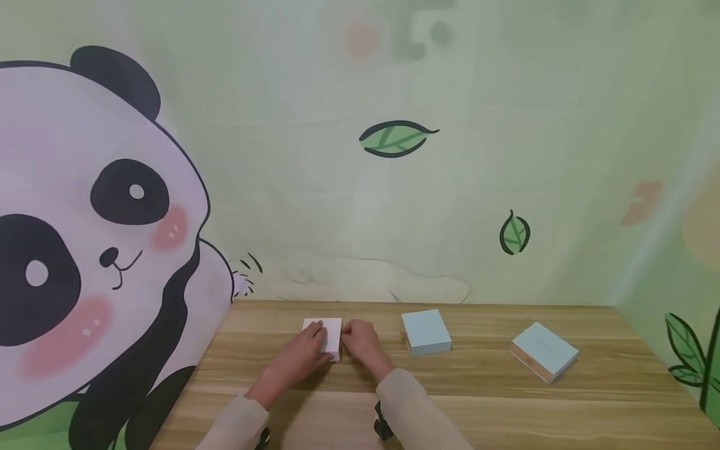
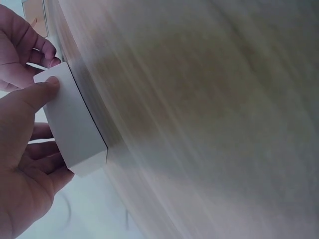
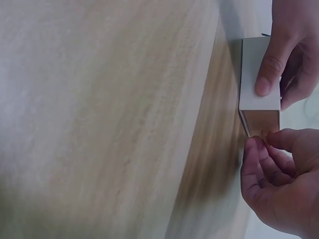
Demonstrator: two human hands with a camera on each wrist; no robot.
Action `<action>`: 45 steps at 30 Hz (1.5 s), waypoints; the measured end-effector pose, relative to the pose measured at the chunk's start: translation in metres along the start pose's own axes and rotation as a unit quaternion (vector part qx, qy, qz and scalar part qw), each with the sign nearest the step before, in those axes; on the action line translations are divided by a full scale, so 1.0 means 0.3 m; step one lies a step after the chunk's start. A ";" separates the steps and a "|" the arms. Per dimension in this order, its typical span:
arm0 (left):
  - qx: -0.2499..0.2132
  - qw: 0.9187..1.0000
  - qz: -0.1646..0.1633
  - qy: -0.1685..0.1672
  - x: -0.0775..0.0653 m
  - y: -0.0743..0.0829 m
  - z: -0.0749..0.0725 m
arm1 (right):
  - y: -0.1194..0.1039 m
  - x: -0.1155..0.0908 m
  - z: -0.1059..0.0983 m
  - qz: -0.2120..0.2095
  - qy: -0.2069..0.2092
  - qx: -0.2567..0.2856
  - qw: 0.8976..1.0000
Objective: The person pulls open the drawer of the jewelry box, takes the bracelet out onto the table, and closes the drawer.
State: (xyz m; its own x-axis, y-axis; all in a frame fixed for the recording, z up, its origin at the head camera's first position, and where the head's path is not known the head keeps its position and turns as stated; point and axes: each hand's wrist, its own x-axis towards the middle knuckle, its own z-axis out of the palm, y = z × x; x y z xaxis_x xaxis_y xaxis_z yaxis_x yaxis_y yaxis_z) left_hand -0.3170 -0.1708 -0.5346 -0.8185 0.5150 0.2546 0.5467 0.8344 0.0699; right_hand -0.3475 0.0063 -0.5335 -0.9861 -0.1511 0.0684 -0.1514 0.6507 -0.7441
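A small white box (image 1: 334,337) sits on the wooden table, left of the middle. My left hand (image 1: 298,353) grips it, with the thumb on its near side, as the left wrist view shows, and the other fingers over its top and far side. At the box's right end, a brown panel (image 3: 261,119) shows inside the white walls. My right hand (image 1: 362,340) is at that end, its thumb and fingertips pinching a small brown tab (image 3: 264,133). The fingertips mostly hide the tab.
Right of my hands stands a pale blue-white box (image 1: 425,330) with a small brown tab on its left side. Farther right, another pale box (image 1: 544,349) lies turned at an angle, its brown side facing front left. A wall cloth (image 1: 315,187) with a printed panda rises behind the table.
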 end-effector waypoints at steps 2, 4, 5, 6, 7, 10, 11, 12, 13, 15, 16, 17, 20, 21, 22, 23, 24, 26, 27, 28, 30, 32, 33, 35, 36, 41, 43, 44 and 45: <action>0.008 1.000 0.006 0.008 0.001 -0.004 0.002 | 0.003 0.002 0.004 0.001 0.010 -0.002 1.000; 0.014 1.000 0.010 0.015 0.001 -0.007 0.002 | 0.007 0.004 0.009 0.002 0.019 0.001 1.000; 0.018 1.000 0.012 0.016 0.001 -0.009 0.001 | 0.010 0.004 0.012 0.001 0.022 0.003 1.000; 0.020 1.000 0.013 0.017 0.001 -0.011 0.001 | 0.012 0.004 0.016 0.004 0.024 0.006 1.000; 0.022 0.999 0.015 0.018 0.000 -0.013 0.001 | 0.014 0.004 0.019 0.005 0.025 0.010 1.000; 0.023 0.999 0.019 0.014 -0.002 -0.017 0.001 | 0.019 0.004 0.027 0.007 0.027 0.015 0.999; 0.024 0.999 0.019 0.014 -0.002 -0.018 0.001 | 0.020 0.005 0.029 0.009 0.026 0.017 0.999; 0.023 0.999 0.019 0.014 -0.003 -0.019 0.001 | 0.020 0.005 0.030 0.011 0.027 0.019 0.999; 0.024 0.999 0.018 0.014 -0.003 -0.021 0.002 | 0.018 0.005 0.030 0.012 0.027 0.018 0.999; 0.024 1.000 0.014 0.013 -0.003 -0.022 0.002 | 0.015 0.005 0.027 0.013 0.027 0.017 0.999; 0.024 1.000 0.012 0.013 -0.002 -0.022 0.002 | 0.016 0.005 0.024 0.013 0.027 0.016 0.999; 0.022 1.000 0.010 0.013 -0.001 -0.021 0.003 | 0.017 0.004 0.021 0.014 0.026 0.015 0.999; 0.017 1.000 0.008 0.011 -0.001 -0.018 0.001 | 0.021 0.001 0.010 0.015 0.026 0.010 0.999; 0.014 1.000 0.008 0.011 -0.001 -0.018 0.001 | 0.024 0.000 0.007 0.018 0.026 0.010 0.999; 0.013 1.000 0.008 0.011 -0.001 -0.017 0.000 | 0.026 0.000 0.004 0.017 0.026 0.009 0.999; 0.012 1.000 0.008 0.010 0.000 -0.016 -0.002 | 0.030 -0.001 0.001 0.018 0.026 0.009 0.999; 0.010 1.000 0.009 0.012 0.001 -0.015 -0.003 | 0.032 -0.003 -0.004 0.016 0.028 0.006 0.999; 0.009 1.000 0.008 0.012 0.000 -0.016 -0.005 | 0.035 -0.005 -0.008 0.010 0.032 0.001 0.999; 0.007 1.000 0.009 0.012 0.000 -0.017 -0.007 | 0.037 -0.007 -0.010 0.009 0.032 0.000 0.999; 0.005 1.000 0.010 0.013 0.000 -0.017 -0.008 | 0.039 -0.008 -0.013 0.007 0.032 -0.001 0.999; 0.004 1.000 0.011 0.011 0.000 -0.017 -0.010 | 0.043 -0.010 -0.018 0.006 0.031 -0.005 1.000; 0.007 1.000 0.010 0.006 0.002 -0.014 -0.012 | 0.051 -0.011 -0.024 0.012 0.026 -0.005 1.000; 0.008 1.000 0.010 0.004 0.003 -0.012 -0.013 | 0.054 -0.011 -0.027 0.015 0.023 -0.005 1.000; 0.011 1.000 0.006 0.001 0.005 -0.010 -0.015 | 0.062 -0.011 -0.034 0.016 0.023 -0.007 1.000; 0.012 1.000 0.005 0.000 0.006 -0.009 -0.015 | 0.065 -0.012 -0.038 0.017 0.023 -0.009 1.000; 0.006 1.000 -0.001 -0.003 0.007 -0.008 -0.017 | 0.084 -0.017 -0.055 0.006 0.036 -0.025 0.999; 0.002 1.000 -0.003 -0.003 0.006 -0.009 -0.015 | 0.091 -0.020 -0.060 0.005 0.041 -0.030 0.999; 0.000 1.000 -0.004 -0.004 0.005 -0.010 -0.014 | 0.094 -0.021 -0.064 0.006 0.043 -0.033 0.999; -0.002 1.000 -0.005 -0.004 0.004 -0.011 -0.013 | 0.097 -0.022 -0.068 0.006 0.046 -0.037 0.998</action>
State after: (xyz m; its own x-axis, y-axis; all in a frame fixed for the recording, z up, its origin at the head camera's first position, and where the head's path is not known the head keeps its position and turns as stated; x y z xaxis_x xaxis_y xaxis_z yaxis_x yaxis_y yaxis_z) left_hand -0.3192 -0.1737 -0.5306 -0.8255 0.5080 0.2458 0.5389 0.8389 0.0760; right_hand -0.3467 0.0416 -0.5422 -0.9895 -0.0756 0.1230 -0.1402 0.7062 -0.6940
